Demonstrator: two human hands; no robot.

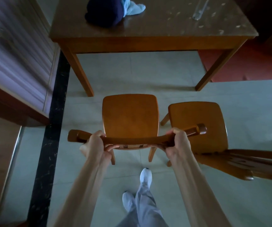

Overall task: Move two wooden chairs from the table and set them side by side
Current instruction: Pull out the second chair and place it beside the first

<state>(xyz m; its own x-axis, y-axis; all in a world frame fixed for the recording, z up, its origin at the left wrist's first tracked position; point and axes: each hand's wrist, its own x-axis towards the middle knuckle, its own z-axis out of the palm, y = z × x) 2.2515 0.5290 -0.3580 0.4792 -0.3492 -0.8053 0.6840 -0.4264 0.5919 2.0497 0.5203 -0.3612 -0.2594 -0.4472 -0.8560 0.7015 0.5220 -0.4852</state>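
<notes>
A wooden chair point(130, 115) stands in front of me, its seat pointing toward the wooden table point(148, 41). My left hand point(96, 145) grips the left part of its curved top rail and my right hand point(177, 143) grips the right part. A second wooden chair point(197, 125) stands just to the right, its seat close beside the first chair and its backrest reaching toward the right edge of the view. Both chairs sit a short way back from the table's front legs.
On the table lie a dark blue and light blue cloth bundle point(109, 10) and a clear tube-like object point(199, 10). A wall panel and black floor strip point(55, 112) run along the left. A red mat point(246, 66) lies at the right. My feet point(145, 176) are behind the chair.
</notes>
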